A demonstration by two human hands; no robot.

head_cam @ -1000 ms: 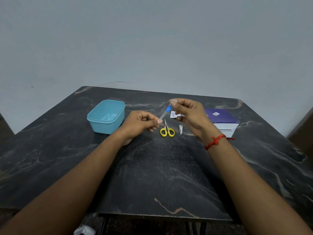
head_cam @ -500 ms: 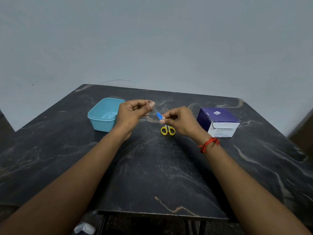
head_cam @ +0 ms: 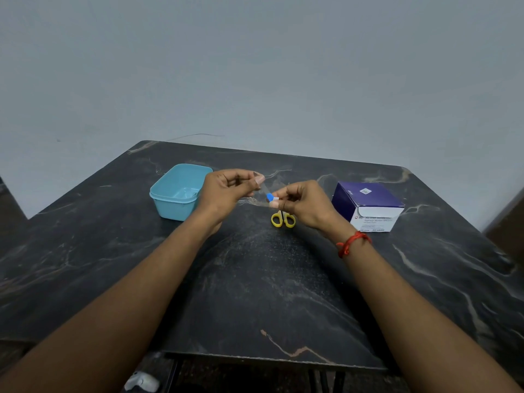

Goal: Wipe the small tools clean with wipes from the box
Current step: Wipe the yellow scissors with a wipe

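Note:
My left hand [head_cam: 226, 191] and my right hand [head_cam: 303, 205] are raised just above the table and hold a slim tool with a blue part [head_cam: 270, 197] between them. The left thumb and forefinger pinch its pale upper end. The right fingertips pinch it at the blue part. Small yellow-handled scissors [head_cam: 283, 219] lie on the dark marble table [head_cam: 255, 293] right under my right hand, their blades hidden by it. The purple and white wipe box [head_cam: 368, 205] stands to the right of my right hand.
A light blue plastic tub [head_cam: 178, 191] sits open behind my left wrist, on the left part of the table. A plain grey wall rises behind the table's far edge. A red thread band [head_cam: 353, 242] circles my right wrist.
My right hand came down and to the left, and my left hand rose, tilting the tool. The nail clipper and white packet seen a second ago are now hidden behind my right hand.

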